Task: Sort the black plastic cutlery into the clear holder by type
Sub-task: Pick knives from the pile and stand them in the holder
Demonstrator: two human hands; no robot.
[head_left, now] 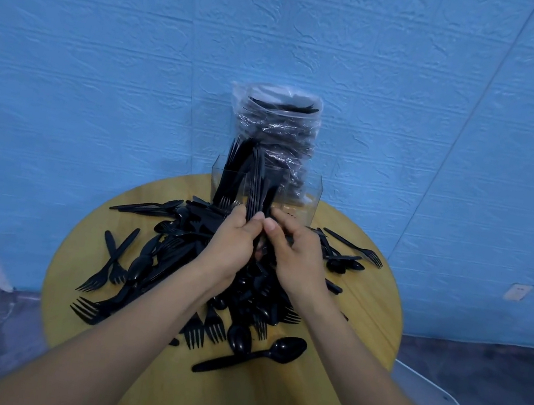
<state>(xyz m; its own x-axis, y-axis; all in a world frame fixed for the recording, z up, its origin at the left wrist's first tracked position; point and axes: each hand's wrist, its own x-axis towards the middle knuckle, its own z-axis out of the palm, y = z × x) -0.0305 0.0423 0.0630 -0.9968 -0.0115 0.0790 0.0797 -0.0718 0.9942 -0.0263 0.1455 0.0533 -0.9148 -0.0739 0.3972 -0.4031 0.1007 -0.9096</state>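
A clear holder [310, 202] stands at the far edge of a round wooden bench [364, 307], already carrying upright black pieces in its left part. Just behind the holder rises a clear plastic bag [277, 124] stuffed with more dark cutlery. In front of the holder lies a loose pile of black cutlery [174, 258]: forks, spoons and knives tangled together, with a single spoon [257, 353] lying apart on the near side of the pile. Above the pile, both hands meet over a bundle of knives [258, 183] held upright against the holder's front. The left hand [228, 245] has its fingers curled round the bundle; the right hand [296, 255] pinches it with thumb and fingers. The hands and the bundle hide the holder's dividers, so its compartments cannot be told apart. Behind the holder is a blue textured wall [107, 57]; grey floor [492, 375] surrounds the bench.
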